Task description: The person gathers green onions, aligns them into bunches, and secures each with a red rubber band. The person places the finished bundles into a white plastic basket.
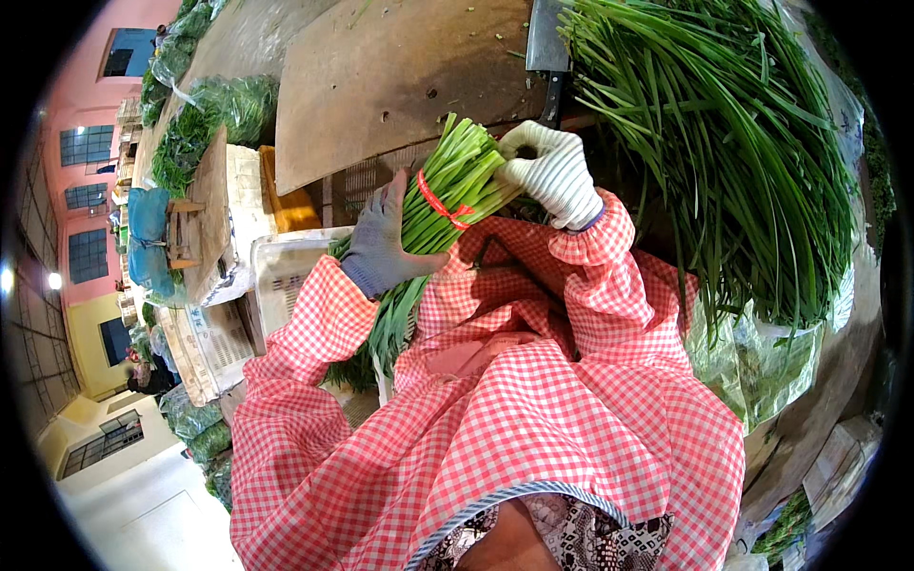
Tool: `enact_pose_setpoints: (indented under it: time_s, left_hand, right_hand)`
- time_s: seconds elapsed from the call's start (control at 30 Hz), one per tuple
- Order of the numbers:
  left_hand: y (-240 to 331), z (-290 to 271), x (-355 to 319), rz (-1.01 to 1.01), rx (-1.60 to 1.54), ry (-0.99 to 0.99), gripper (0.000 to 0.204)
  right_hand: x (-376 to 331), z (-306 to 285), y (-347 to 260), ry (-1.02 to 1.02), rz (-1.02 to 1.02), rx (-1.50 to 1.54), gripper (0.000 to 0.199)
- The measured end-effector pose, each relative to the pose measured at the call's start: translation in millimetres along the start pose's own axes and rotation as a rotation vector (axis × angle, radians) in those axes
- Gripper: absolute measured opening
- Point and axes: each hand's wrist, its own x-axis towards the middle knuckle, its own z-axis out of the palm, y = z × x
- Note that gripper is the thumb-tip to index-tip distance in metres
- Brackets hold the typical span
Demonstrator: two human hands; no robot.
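Note:
A bunch of garlic chives (459,164), bound with a red band (441,202), is held up in front of my chest with its pale cut ends pointing away from me. My left hand (392,243), in a grey glove, is wrapped round the bunch at the band, thumb on the near side. The leaves (392,328) hang down below that hand. In a white glove, my right hand (552,176) is closed in a pinch at the right side of the cut ends, its fingertips against the stalks. What exactly lies between those fingertips is partly hidden.
A large heap of loose chives (724,162) lies at the right. Beside it, a cleaver (549,57) rests at the far edge of a brown board (381,86). A pale plastic crate (295,276) stands left of my arm. Bagged greens (238,105) lie farther left.

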Motion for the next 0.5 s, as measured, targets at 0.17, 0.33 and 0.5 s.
enact_pose_setpoints:
  time_s: [0.17,0.33,0.5]
  left_hand:
    - [-3.2,1.2,1.7,-0.035,-0.019,-0.029,0.123]
    - [-3.1,-0.5,2.9,-0.063,-0.038,-0.070,0.121]
    - [-0.8,-4.2,4.4,-0.026,-0.048,-0.054,0.121]
  right_hand:
    - [2.7,-42.9,3.8,0.350,-0.023,-0.327,0.015]
    - [-9.7,-52.8,0.4,0.144,0.301,-0.265,0.025]
    - [-4.8,-19.7,20.5,0.025,-0.382,-0.319,0.029]
